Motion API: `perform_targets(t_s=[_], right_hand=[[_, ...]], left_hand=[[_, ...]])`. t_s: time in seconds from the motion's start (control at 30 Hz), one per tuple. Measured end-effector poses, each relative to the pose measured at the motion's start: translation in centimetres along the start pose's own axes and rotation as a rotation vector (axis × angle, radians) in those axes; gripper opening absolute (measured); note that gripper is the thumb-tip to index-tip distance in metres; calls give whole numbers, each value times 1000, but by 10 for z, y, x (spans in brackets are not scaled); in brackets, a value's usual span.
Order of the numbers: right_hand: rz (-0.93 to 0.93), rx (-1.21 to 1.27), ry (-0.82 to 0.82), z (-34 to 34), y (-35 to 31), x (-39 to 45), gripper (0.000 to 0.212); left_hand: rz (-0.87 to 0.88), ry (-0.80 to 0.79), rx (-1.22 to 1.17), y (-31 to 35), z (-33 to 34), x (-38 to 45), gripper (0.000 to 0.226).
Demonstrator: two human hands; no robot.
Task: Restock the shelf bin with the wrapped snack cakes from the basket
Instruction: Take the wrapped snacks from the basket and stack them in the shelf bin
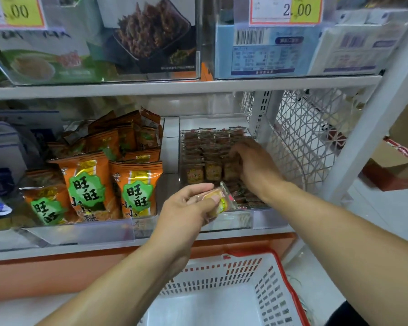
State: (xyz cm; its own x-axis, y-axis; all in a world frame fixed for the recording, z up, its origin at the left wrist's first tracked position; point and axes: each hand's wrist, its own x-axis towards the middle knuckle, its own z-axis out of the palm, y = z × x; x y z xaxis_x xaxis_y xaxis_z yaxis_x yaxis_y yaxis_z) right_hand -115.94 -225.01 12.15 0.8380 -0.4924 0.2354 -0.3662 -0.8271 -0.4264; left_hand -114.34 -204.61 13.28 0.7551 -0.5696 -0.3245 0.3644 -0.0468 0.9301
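Note:
A clear shelf bin (269, 216) on the middle shelf holds rows of small brown wrapped snack cakes (204, 156). My left hand (186, 210) is closed around a few wrapped snack cakes (222, 203) just in front of the bin's front lip. Inside the bin on its right side, my right hand (254, 163) rests fingers-down on the packed cakes; whether it grips one is hidden. Below, a white basket with a red rim (276, 300) stands on the floor, and the visible part of its inside shows no cakes.
Orange snack bags (87, 184) fill the bin to the left. The shelf above carries clear bins with price tags (285, 10). A white wire mesh side panel (304, 142) and a white upright post (368, 123) bound the shelf on the right.

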Motion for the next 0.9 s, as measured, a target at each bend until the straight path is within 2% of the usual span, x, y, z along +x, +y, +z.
perform_targets(t_s=[0.1, 0.13, 0.17, 0.23, 0.27, 0.33, 0.37, 0.43, 0.53, 0.6, 0.7, 0.83, 0.9], right_hand=[[5, -76, 59, -4, 4, 0, 26], [21, 2, 70, -9, 3, 0, 18], [70, 180, 36, -15, -1, -2, 13], [167, 690, -235, -31, -12, -13, 33], [163, 826, -375, -34, -13, -22, 39], [89, 897, -500, -37, -14, -37, 39], [71, 886, -487, -38, -14, -41, 34], [56, 767, -392, -43, -8, -37, 29], [43, 301, -194, -54, 7, -19, 28], [138, 296, -121, -52, 16, -12, 27], [261, 316, -29, -44, 23, -6, 30], [255, 132, -139, -36, 24, -3, 20], [321, 245, -133, -30, 26, 0, 20]], left_hand=[[-5, -8, -96, -1, 0, 6, 26], [2, -17, -137, 0, 0, 8, 28], [15, -30, -177, 0, 1, 10, 30], [48, -64, -232, 0, 4, 14, 32], [66, -78, -237, 0, 7, 16, 33], [97, -97, -203, -3, 12, 22, 34], [110, -103, -166, -5, 15, 25, 36], [211, -87, 36, -8, 15, 29, 42], [604, 39, 689, -3, 8, 39, 52], [767, 72, 1086, 7, 7, 52, 62], [726, 33, 1491, 22, 17, 75, 76], [610, 0, 1763, 25, 31, 92, 45], [593, 44, 1772, 24, 32, 98, 36]])
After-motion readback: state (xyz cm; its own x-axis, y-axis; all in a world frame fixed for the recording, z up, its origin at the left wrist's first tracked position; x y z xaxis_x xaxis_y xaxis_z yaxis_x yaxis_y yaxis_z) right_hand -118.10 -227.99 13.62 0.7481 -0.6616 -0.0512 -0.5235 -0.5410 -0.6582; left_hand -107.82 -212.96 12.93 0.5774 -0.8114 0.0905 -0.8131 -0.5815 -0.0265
